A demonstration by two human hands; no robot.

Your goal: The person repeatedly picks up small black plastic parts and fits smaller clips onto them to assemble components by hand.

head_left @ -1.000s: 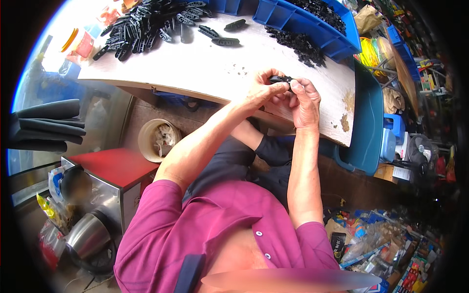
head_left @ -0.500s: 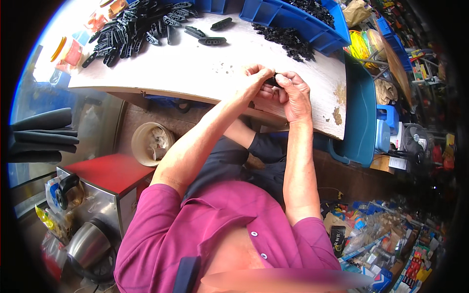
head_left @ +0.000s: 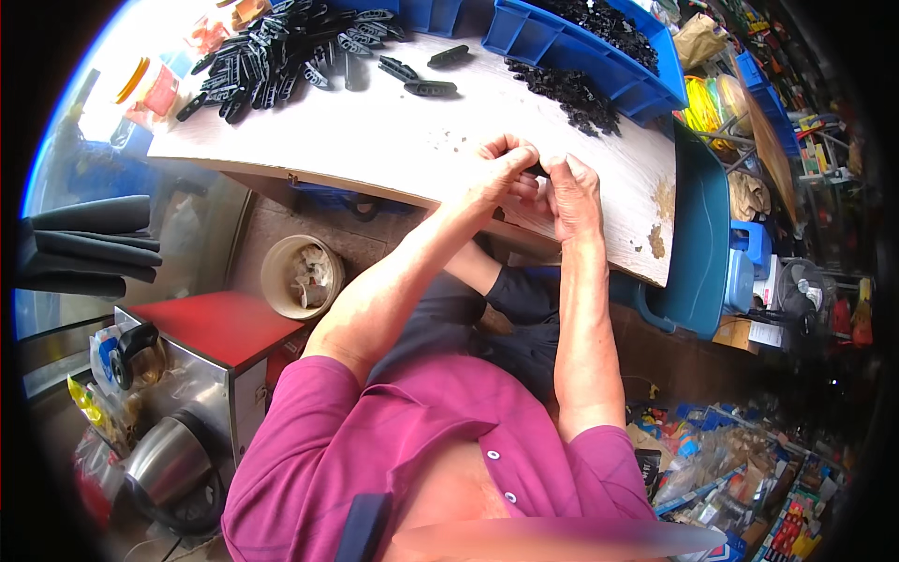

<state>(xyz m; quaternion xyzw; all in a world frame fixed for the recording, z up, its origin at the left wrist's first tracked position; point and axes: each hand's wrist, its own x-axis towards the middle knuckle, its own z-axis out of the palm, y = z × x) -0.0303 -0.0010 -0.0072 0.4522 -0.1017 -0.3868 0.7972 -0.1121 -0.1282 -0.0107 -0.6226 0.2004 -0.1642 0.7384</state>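
Note:
My left hand (head_left: 504, 170) and my right hand (head_left: 574, 199) meet above the near edge of the pale table (head_left: 375, 131). Thumbs and fingertips of both pinch a small black plastic part (head_left: 538, 170), mostly hidden by the fingers. Its exact kind cannot be made out. Beyond the hands lie three loose long black plastic pieces with slots, one of them a black slotted piece (head_left: 431, 88). A heap of like pieces (head_left: 257, 70) covers the table's far left. To the far right is a pile of tiny black parts (head_left: 571, 96).
A blue bin (head_left: 585, 51) of small black parts stands at the back right. Beside the table's right end is a teal tub (head_left: 695, 253). Below left are a cream bucket (head_left: 277, 281) with scraps, a red-topped cabinet (head_left: 220, 323) and a steel kettle (head_left: 173, 459).
The whole view has shifted a little, so everything sits lower and further right. Both hands stay together at the small black part; the right hand's fingers have changed their bend slightly.

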